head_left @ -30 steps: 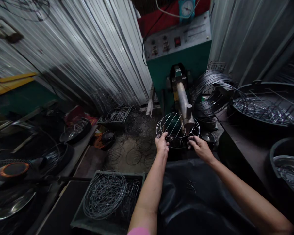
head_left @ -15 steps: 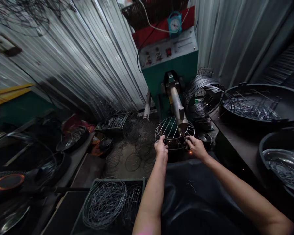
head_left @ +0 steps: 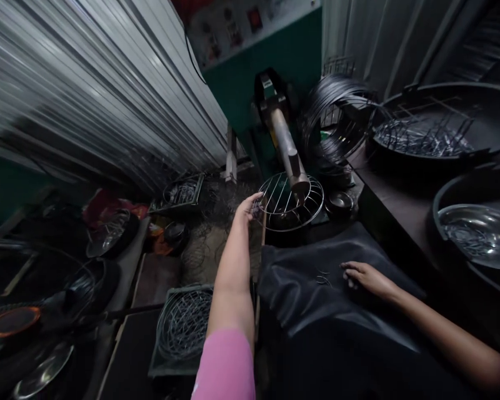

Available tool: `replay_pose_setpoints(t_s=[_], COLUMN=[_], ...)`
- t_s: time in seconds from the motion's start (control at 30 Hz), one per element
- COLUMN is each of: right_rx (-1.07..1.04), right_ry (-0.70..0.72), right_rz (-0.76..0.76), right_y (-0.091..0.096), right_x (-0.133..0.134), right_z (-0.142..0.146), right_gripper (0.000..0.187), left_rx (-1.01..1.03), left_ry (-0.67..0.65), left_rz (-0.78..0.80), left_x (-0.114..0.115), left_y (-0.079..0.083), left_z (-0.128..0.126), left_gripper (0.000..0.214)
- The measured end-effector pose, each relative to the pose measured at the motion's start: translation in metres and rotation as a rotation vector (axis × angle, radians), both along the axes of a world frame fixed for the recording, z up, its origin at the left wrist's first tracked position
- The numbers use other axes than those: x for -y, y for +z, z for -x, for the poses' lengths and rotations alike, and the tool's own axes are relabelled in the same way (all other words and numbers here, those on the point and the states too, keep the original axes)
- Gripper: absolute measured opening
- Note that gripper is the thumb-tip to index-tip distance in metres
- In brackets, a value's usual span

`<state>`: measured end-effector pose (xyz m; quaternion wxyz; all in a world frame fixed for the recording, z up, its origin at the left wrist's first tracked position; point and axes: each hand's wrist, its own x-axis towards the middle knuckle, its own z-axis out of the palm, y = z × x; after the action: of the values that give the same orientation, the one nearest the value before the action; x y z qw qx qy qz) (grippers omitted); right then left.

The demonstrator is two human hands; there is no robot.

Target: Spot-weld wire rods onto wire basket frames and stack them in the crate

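A round wire rack [head_left: 289,201] lies under the metal arm [head_left: 287,153] of the green welding machine [head_left: 270,72]. My left hand [head_left: 250,206] grips the rack's left rim with curled fingers. My right hand [head_left: 364,276] has come back onto the black cloth [head_left: 316,300] over my lap. It rests there beside a few small bent wires [head_left: 323,279], and its fingers touch down near them. Whether it pinches one I cannot make out.
A coil of wire [head_left: 337,119] hangs right of the machine. Black tubs of cut wires [head_left: 425,139] and a steel bowl [head_left: 477,233] stand on the right bench. A crate of finished wire racks [head_left: 183,325] sits lower left; pans and loose rings litter the floor. Corrugated metal walls close in.
My right hand has let go of the rack and dropped back onto the black cloth. The left hand has shifted to the rack's left rim. The camera has tilted down.
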<state>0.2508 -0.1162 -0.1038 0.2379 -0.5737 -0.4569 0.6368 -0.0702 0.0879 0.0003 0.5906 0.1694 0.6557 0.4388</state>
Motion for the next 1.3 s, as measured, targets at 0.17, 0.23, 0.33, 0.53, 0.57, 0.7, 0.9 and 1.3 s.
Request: replay_pose_setpoints(t_s=[0.17, 0.23, 0.33, 0.53, 0.57, 0.7, 0.9, 1.3], right_rx=[0.139, 0.236, 0.265, -0.105, -0.160, -0.118, -0.062, -0.106], right_ry=[-0.092, -0.078, -0.049, -0.182, -0.174, -0.075, -0.066, -0.103], right_rz=[-0.173, -0.306, -0.409, -0.573, -0.586, -0.619, -0.606, -0.563], right_y=[-0.020, -0.026, -0.018, 0.063, 0.073, 0.082, 0.070, 0.075], right_x=[-0.012, -0.019, -0.028, -0.051, -0.057, -0.081, -0.097, -0.106], right_z=[-0.011, -0.022, -0.024, 0.037, 0.049, 0.078, 0.076, 0.077], right_gripper=[0.034, 0.035, 0.036, 0.041, 0.042, 0.039, 0.032, 0.041], left_rx=[0.022, 0.087, 0.133, 0.122, 0.127, 0.109, 0.076, 0.077], left_ry=[-0.014, 0.028, 0.155, 0.298, 0.301, 0.322, 0.359, 0.370], left_rz=[-0.009, -0.055, -0.147, -0.295, -0.308, -0.346, -0.372, -0.395], left_x=[0.019, 0.036, 0.057, 0.078, 0.079, 0.082, 0.079, 0.073], left_y=[-0.012, -0.017, -0.022, -0.025, -0.024, -0.021, -0.017, -0.019], left_z=[-0.001, -0.002, -0.007, -0.030, -0.033, -0.042, -0.045, -0.046], left_gripper=[0.033, 0.035, 0.037, 0.036, 0.036, 0.040, 0.044, 0.045])
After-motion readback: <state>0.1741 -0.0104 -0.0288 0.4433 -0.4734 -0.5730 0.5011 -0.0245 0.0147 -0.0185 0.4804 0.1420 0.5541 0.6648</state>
